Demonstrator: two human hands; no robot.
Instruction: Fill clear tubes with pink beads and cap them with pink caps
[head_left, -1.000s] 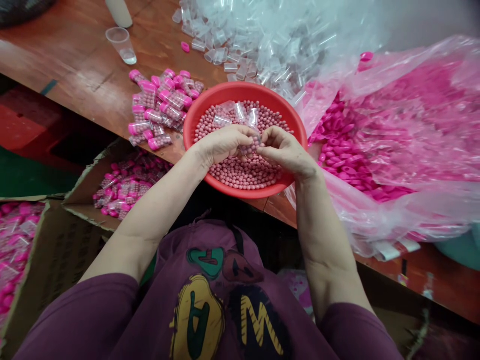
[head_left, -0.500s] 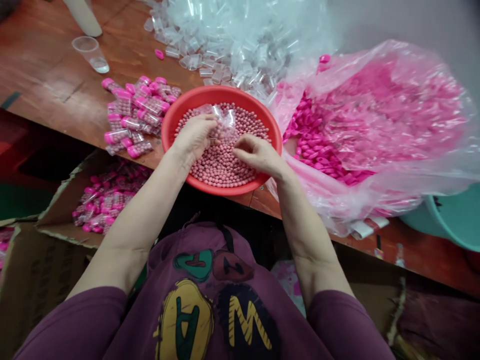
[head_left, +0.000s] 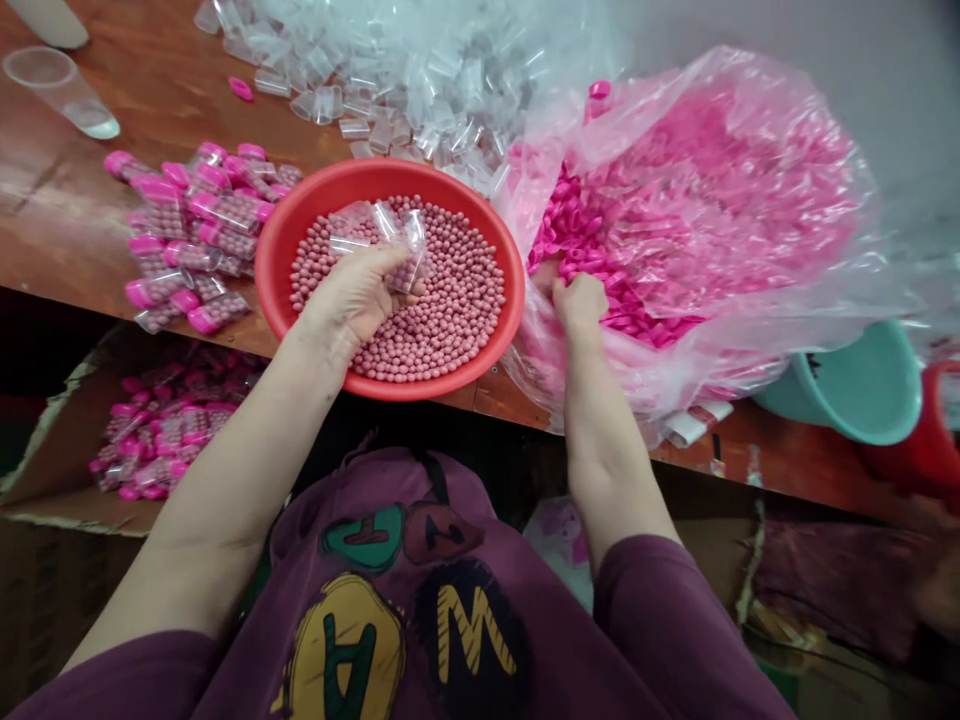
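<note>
Over the red basin (head_left: 281,215) my left hand (head_left: 360,295) is closed around a clear plastic tube (head_left: 409,262), which has some beads in it. More clear tubes (head_left: 352,225) lie beside its fingers on the pink beads (head_left: 450,300) that fill the basin. My right hand (head_left: 581,300) reaches into the mouth of a clear plastic bag (head_left: 750,190), among bright pink caps (head_left: 645,310). Its fingers are curled and partly hidden, so I cannot make out what, if anything, is in them.
Capped bead-filled tubes (head_left: 199,225) are heaped left of the basin, with more in a cardboard box (head_left: 45,440) below. Loose clear tubes (head_left: 390,60) pile up behind. A plastic cup (head_left: 64,90) lies at the far left. A teal tub (head_left: 862,390) stands right.
My right hand has moved from above the beads rightward to the bag of pink caps. My left hand stays over the basin with the clear tube. The view has shifted to the right.
</note>
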